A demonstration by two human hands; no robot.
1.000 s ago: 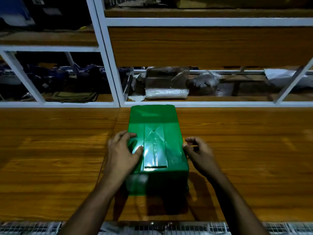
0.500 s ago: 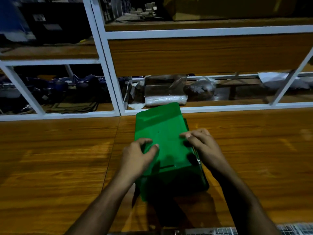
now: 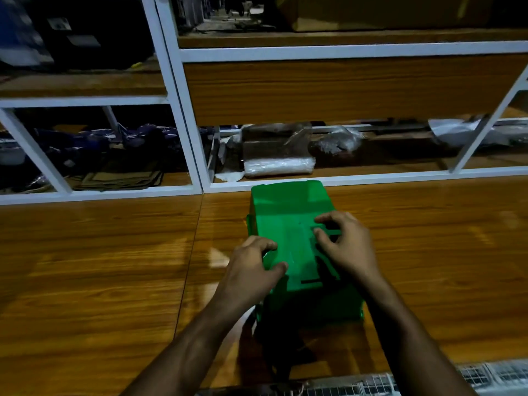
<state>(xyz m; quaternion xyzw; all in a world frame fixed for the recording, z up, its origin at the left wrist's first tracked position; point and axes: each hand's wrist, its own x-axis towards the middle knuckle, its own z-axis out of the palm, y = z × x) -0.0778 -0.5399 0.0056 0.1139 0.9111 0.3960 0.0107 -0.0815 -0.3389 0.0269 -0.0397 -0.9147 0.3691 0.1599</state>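
Observation:
A green plastic box (image 3: 288, 212) stands on the wooden table (image 3: 94, 275) just in front of me, its lid slightly askew on the body. My left hand (image 3: 251, 270) grips the lid's left edge, thumb on top and fingers curled over the side. My right hand (image 3: 347, 247) lies on the right part of the lid with curled fingers pinching a small green tab there. A dark slot shows near the lid's front edge.
Behind the table runs a white-framed shelf unit (image 3: 183, 130). It holds a clear plastic-wrapped packet (image 3: 278, 164), dark cloth and folded mats (image 3: 120, 175). A wire grille (image 3: 400, 381) lies along the table's near edge. Bare wood stretches to both sides.
My right hand moved from the box's right side onto the lid and now pinches a tab. The lid shifted and turned slightly. My left hand slid to the lid's left edge.

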